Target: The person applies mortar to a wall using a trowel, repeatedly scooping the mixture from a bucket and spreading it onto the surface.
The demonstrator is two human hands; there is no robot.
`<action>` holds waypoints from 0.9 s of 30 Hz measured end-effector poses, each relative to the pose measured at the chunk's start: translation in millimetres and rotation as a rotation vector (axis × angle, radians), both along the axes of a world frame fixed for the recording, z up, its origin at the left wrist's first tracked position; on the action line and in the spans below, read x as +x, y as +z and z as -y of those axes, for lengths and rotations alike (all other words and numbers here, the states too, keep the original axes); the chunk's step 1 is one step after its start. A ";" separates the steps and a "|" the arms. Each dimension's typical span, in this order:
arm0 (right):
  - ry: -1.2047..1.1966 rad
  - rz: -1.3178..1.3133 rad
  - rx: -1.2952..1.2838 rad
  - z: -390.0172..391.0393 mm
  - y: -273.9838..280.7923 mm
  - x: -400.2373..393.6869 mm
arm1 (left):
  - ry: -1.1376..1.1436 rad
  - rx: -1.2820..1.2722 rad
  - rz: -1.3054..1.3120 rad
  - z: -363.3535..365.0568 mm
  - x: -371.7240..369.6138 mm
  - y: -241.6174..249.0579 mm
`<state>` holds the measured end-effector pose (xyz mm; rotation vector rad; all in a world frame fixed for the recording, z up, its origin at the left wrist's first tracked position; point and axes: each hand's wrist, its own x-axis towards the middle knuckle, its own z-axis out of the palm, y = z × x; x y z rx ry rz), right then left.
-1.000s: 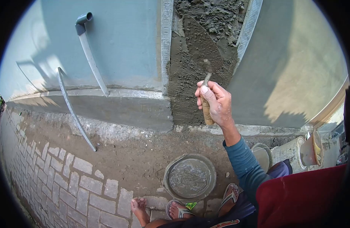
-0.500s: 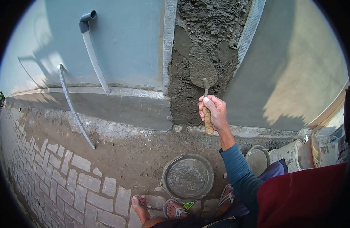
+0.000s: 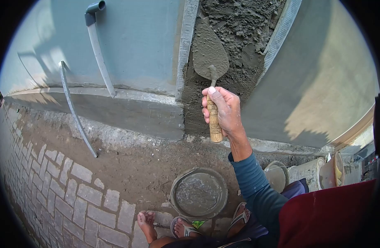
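My right hand [image 3: 223,110] grips the wooden handle of a trowel [image 3: 209,56]. The trowel's mortar-coated blade lies flat against a vertical strip of wet grey mortar [image 3: 235,45] on the wall. That strip runs between two metal guide rails [image 3: 182,45]. The upper part of the mortar is rough and lumpy, the lower part smoother. My left hand is not in view.
A round pan of wet mortar [image 3: 197,193] sits on the dirt by my sandalled feet [image 3: 183,227]. Grey pipes [image 3: 97,45] lean on the painted wall. Buckets [image 3: 311,172] stand at the right. Paving bricks [image 3: 70,198] cover the ground at the left.
The trowel dipped lower on the mortar strip, then moved up and slightly left. The view has shifted a little with it.
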<state>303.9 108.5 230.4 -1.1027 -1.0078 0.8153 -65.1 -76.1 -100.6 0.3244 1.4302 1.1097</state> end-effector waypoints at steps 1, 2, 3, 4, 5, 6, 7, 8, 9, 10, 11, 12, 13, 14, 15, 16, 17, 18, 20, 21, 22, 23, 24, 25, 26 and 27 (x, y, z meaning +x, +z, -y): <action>-0.002 -0.001 -0.009 0.8 -6.5 -0.8 | -0.002 -0.009 -0.001 1.8 2.8 -0.5; -0.007 0.004 -0.015 1.6 -15.2 -0.2 | -0.005 0.008 0.000 2.7 5.6 -0.7; -0.013 0.009 -0.017 2.9 -23.5 0.4 | -0.008 0.028 0.002 1.8 8.4 1.7; -0.032 0.015 -0.034 5.9 -31.5 0.0 | -0.016 0.012 -0.005 0.7 9.7 5.2; -0.033 0.013 -0.037 7.5 -42.4 2.2 | -0.017 0.008 -0.007 0.2 9.3 5.6; -0.029 0.023 -0.058 9.3 -55.7 6.8 | -0.015 0.019 0.006 1.1 9.0 5.0; -0.026 0.032 -0.077 11.8 -67.7 11.1 | -0.013 0.031 0.018 1.9 7.5 4.8; -0.032 0.032 -0.104 16.5 -79.3 15.8 | -0.014 0.027 0.015 3.3 4.3 5.5; -0.032 0.029 -0.107 22.1 -91.5 22.3 | -0.008 0.032 0.013 3.7 0.4 5.8; -0.039 0.046 -0.145 28.7 -100.9 28.6 | 0.001 0.037 0.012 4.0 -2.7 6.3; -0.045 0.065 -0.186 36.9 -109.4 36.5 | 0.005 0.031 0.012 5.2 -5.7 7.2; -0.084 0.122 -0.203 46.8 -109.4 40.7 | 0.017 0.021 -0.008 6.2 -9.4 9.5; -0.083 0.122 -0.212 55.4 -109.4 44.8 | 0.026 0.008 -0.029 7.5 -13.2 11.2; -0.154 0.207 -0.151 64.5 -109.5 49.0 | 0.041 0.001 -0.033 8.7 -16.1 10.7; -0.225 0.294 -0.091 73.8 -106.5 51.0 | 0.036 -0.012 -0.034 10.6 -19.9 9.6; -0.269 0.346 -0.083 81.0 -100.5 55.4 | 0.036 -0.006 -0.039 11.5 -22.4 7.5; -0.271 0.351 -0.090 82.4 -94.3 61.3 | 0.037 0.005 -0.040 11.0 -23.2 4.1; -0.246 0.670 -0.114 82.1 -88.2 68.4 | 0.031 0.009 -0.028 10.9 -24.4 0.0; -0.229 1.102 -0.029 76.3 -68.4 60.3 | 0.010 0.018 -0.024 8.2 -17.0 3.7; -0.239 1.101 -0.037 69.6 -64.2 57.6 | -0.004 0.034 -0.020 4.9 -13.4 6.3; -0.209 1.145 -0.110 61.3 -59.7 58.4 | -0.015 0.036 -0.018 2.0 -10.0 7.4; -0.176 1.189 -0.181 53.9 -53.0 62.8 | -0.030 0.045 -0.010 -0.8 -6.1 8.2; -0.209 1.137 -0.230 49.5 -40.6 68.1 | -0.043 0.050 -0.001 -2.5 -2.9 8.9; -0.209 1.138 -0.234 52.0 -29.0 70.9 | -0.046 0.047 0.000 -3.7 -2.3 10.0; -0.220 0.898 -0.249 56.2 -16.6 74.2 | -0.051 0.046 -0.004 -3.4 -2.8 11.0; -0.222 0.665 -0.267 60.0 -4.8 77.0 | -0.050 0.038 -0.001 -0.4 -0.4 10.3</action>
